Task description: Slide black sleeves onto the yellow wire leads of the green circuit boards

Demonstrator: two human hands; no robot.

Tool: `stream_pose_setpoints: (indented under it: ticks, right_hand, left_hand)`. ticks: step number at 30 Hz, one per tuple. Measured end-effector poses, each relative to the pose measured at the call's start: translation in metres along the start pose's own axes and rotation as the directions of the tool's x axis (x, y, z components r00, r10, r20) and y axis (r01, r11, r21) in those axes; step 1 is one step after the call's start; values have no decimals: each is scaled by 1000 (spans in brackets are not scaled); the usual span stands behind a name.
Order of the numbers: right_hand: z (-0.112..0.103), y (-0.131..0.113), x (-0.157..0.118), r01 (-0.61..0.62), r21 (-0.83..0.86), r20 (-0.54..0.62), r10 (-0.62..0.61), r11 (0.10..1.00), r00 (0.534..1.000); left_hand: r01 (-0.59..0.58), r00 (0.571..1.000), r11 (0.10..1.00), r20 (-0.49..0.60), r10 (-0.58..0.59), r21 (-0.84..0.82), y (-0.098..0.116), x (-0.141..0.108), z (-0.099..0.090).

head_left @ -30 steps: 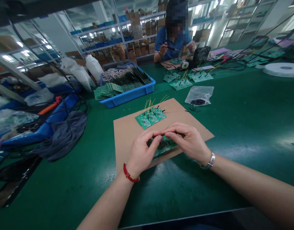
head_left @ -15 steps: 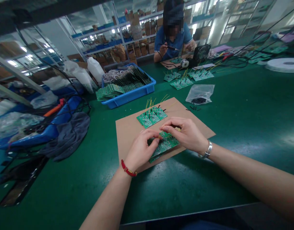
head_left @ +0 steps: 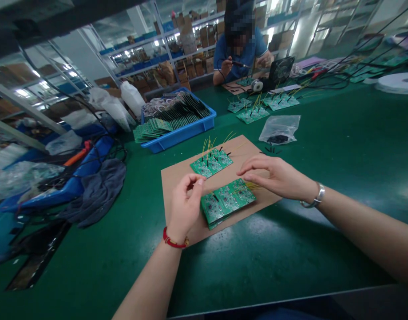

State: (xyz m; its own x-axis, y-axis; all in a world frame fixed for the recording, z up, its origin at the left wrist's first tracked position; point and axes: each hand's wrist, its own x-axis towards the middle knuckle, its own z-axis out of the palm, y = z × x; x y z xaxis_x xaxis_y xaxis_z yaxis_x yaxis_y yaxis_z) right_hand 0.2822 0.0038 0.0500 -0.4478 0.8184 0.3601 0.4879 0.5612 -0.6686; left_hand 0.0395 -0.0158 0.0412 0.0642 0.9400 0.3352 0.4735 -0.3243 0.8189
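Two green circuit boards on a cardboard sheet (head_left: 253, 155) near the table's (head_left: 290, 249) middle: the far board (head_left: 211, 163) bristling with upright yellow wires (head_left: 208, 149), the near board (head_left: 227, 202) lying just in front of the hands. Left hand (head_left: 185, 205) rising beside the near board, fingers (head_left: 193, 180) curled narrow and holding nothing. Right hand (head_left: 277, 175) hovering over the sheet, fingers (head_left: 253, 166) loosely spread and empty. Many more boards (head_left: 153, 129) sitting in a blue tray (head_left: 187, 128) farther along, too small for telling whether wired.
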Motion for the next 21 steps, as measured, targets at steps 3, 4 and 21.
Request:
stream_pose_setpoints:
  ticks: [3, 4, 21]
  right_hand:
    - [-11, 17, -11, 96, -198, 121, -72, 975, 990]
    - [-11, 20, -13, 113, -239, 127, -84, 964, 988]
    - [14, 22, -16, 77, -411, 91, -43, 909, 995]
  left_hand:
    - [-202, 918, 977, -334, 214, 72, 11, -5, -2]
    - [-304, 847, 942, -412, 334, 141, 17, -9, -1]
    - [-363, 909, 766, 383, 166, 530, 41, -10, 68]
